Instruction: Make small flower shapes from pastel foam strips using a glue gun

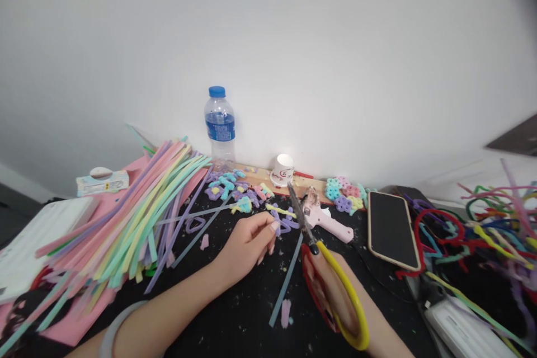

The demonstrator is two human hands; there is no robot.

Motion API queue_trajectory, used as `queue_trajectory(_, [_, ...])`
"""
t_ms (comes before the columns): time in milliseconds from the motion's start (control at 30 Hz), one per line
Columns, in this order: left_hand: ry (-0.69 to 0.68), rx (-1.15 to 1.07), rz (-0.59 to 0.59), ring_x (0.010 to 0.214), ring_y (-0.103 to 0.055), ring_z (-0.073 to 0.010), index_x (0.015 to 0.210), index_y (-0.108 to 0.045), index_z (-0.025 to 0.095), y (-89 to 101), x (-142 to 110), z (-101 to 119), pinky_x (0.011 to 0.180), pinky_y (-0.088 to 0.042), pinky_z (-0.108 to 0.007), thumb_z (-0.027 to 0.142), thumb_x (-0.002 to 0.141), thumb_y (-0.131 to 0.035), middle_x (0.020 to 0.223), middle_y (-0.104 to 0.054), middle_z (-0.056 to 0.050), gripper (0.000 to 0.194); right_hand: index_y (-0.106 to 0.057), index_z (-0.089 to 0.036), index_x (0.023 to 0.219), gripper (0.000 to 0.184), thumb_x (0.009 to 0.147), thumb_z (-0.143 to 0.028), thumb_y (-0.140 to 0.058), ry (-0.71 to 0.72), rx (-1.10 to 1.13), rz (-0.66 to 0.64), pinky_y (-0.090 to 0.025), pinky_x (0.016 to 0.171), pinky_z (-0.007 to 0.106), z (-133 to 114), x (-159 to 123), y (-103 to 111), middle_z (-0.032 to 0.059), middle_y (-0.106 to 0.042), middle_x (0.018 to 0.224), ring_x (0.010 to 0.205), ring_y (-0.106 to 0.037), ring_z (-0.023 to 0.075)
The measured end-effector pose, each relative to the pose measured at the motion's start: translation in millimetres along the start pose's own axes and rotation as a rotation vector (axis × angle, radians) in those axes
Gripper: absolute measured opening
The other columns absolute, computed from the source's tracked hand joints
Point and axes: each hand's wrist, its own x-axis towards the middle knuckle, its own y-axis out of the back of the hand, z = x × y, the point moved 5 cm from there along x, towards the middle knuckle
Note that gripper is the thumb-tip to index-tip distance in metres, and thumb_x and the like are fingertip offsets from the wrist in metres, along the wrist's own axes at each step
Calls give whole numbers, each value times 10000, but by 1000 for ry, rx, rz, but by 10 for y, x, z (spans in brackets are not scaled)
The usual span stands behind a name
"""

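My right hand (335,291) grips scissors (331,268) with a yellow and a red handle; the blades point up and away toward the pink glue gun (325,221). My left hand (249,243) rests on the black table, fingers curled, pinching the end of a thin yellow-green foam strip (280,211). A grey bangle sits on my left wrist. A pale blue strip (287,279) lies between my two hands. Small foam shapes (232,187) in purple, teal and yellow lie just beyond my left hand.
A heap of long pastel foam strips (138,212) fills the left. A water bottle (220,123) and a small white cup (282,170) stand by the wall. A phone (390,229) lies right of the glue gun, with tangled pipe cleaners (482,235) beyond it.
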Motion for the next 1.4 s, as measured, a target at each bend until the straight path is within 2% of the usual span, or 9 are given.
queue_trajectory(167, [-98, 148, 51, 477, -521, -109, 792, -546, 165, 73, 51, 44, 529, -415, -218, 318, 901, -395, 558, -546, 32, 241, -414, -193, 640, 392, 813, -543, -448, 210, -164, 345, -260, 400, 201, -44, 41, 269, -56, -355, 509, 447, -321, 87])
queue_trajectory(300, [-156, 319, 142, 554, -564, -137, 923, -584, 165, 201, 99, 94, 612, -437, -246, 264, 883, -411, 614, -582, 9, 203, -447, -190, 664, 277, 814, -421, -468, 354, -426, 450, -274, 432, 199, -163, 9, 428, -47, -390, 542, 478, -339, 98])
queue_trajectory(467, [-234, 686, 123, 676, -581, -170, 968, -632, 186, 413, 170, 172, 695, -419, -279, 191, 846, -415, 823, -639, -50, 249, -476, -197, 633, 296, 788, -449, -475, 309, -793, 679, -295, 466, 221, -380, -43, 684, -30, -421, 488, 470, -396, 129])
queue_trajectory(600, [-85, 888, 104, 630, -585, -196, 913, -599, 201, 609, 174, 132, 595, -389, -269, 197, 824, -426, 671, -636, -22, 195, -599, -199, 760, 293, 755, -471, -490, 110, -1038, 820, -328, 488, 251, -478, -13, 1021, 60, -616, 628, 574, -561, 211])
queue_trajectory(733, [46, 1103, 172, 622, -580, -216, 751, -559, 204, 720, 129, 163, 537, -328, -263, 254, 803, -474, 651, -626, -29, 112, -649, -193, 903, 349, 748, -458, -485, -39, -1228, 799, -333, 493, 277, -500, 92, 1306, 125, -673, 808, 704, -619, 275])
queue_trajectory(833, [77, 1215, 209, 634, -580, -235, 672, -550, 208, 739, 111, 196, 520, -295, -266, 350, 836, -437, 638, -617, -47, 244, -653, -190, 927, 358, 747, -454, -491, -89, -1290, 745, -350, 504, 289, -457, 216, 1434, 128, -675, 849, 747, -625, 293])
queue_trajectory(1000, [47, 1250, 267, 616, -560, -205, 682, -531, 202, 786, 107, 192, 505, -274, -255, 288, 834, -431, 674, -603, -42, 201, -654, -167, 935, 307, 736, -369, -538, 22, -1385, 708, -385, 568, 283, -396, 457, 1549, 115, -672, 868, 803, -626, 266])
queue_trajectory(1167, [-91, 1250, 347, 614, -524, -177, 665, -484, 200, 772, 101, 225, 526, -280, -256, 224, 847, -389, 705, -573, -30, 207, -653, -137, 860, 253, 703, -323, -585, 48, -1420, 709, -381, 569, 289, -379, 596, 1672, 119, -665, 815, 778, -616, 266])
queue_trajectory(1400, [-145, 1165, 290, 635, -517, -170, 669, -453, 204, 660, 121, 164, 569, -312, -256, 214, 850, -390, 701, -544, -14, 191, -655, -123, 733, 105, 679, -200, -607, 97, -1436, 698, -391, 636, 293, -431, 601, 1696, 132, -654, 781, 788, -607, 265])
